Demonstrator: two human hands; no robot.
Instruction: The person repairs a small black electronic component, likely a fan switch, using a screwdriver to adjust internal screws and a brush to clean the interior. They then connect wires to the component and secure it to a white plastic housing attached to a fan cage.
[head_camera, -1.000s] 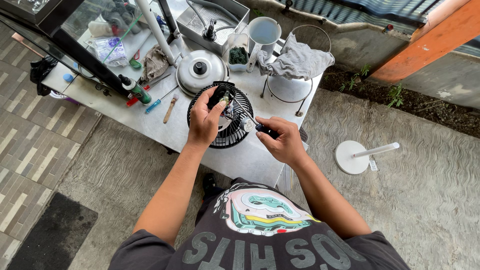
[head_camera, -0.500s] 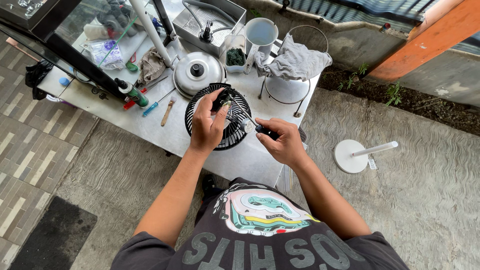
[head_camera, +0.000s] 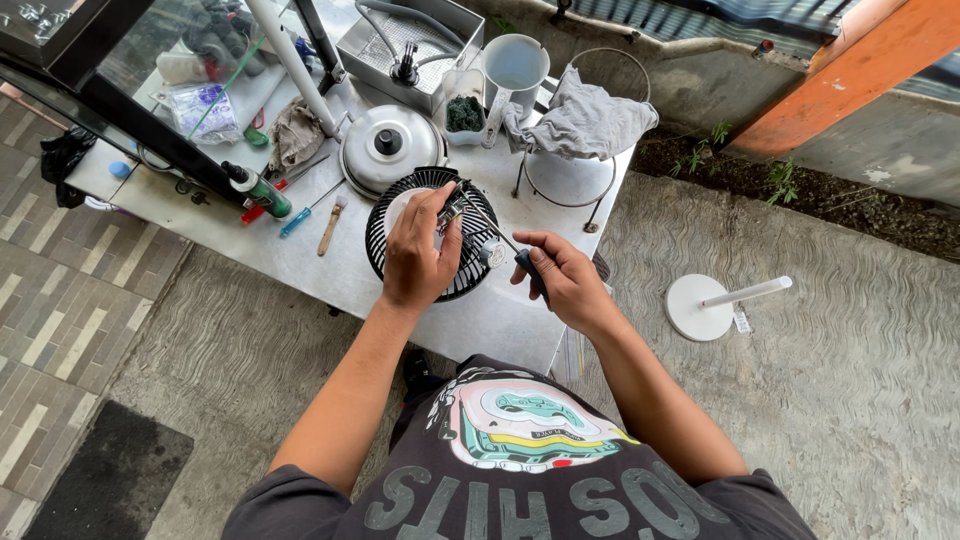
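Observation:
A round black fan grille (head_camera: 400, 215) lies on the metal table (head_camera: 480, 320). My left hand (head_camera: 418, 255) rests over its middle and grips a small metal part (head_camera: 452, 208) between thumb and fingers. My right hand (head_camera: 562, 280) holds a dark-handled screwdriver (head_camera: 505, 245). The shaft slants up and left, and its tip meets the small part. Both hands are over the right half of the grille.
Behind the grille sit a steel pot lid (head_camera: 390, 145), a white jug (head_camera: 513, 65), a grey cloth on a wire stand (head_camera: 585, 120) and a steel tray (head_camera: 405, 45). Screwdrivers and a brush (head_camera: 330, 225) lie left. A white fan base with pole (head_camera: 712, 303) stands on the concrete floor.
The view has shifted slightly. My left hand has settled lower on the grille's centre, and the screwdriver tip stays at the small part.

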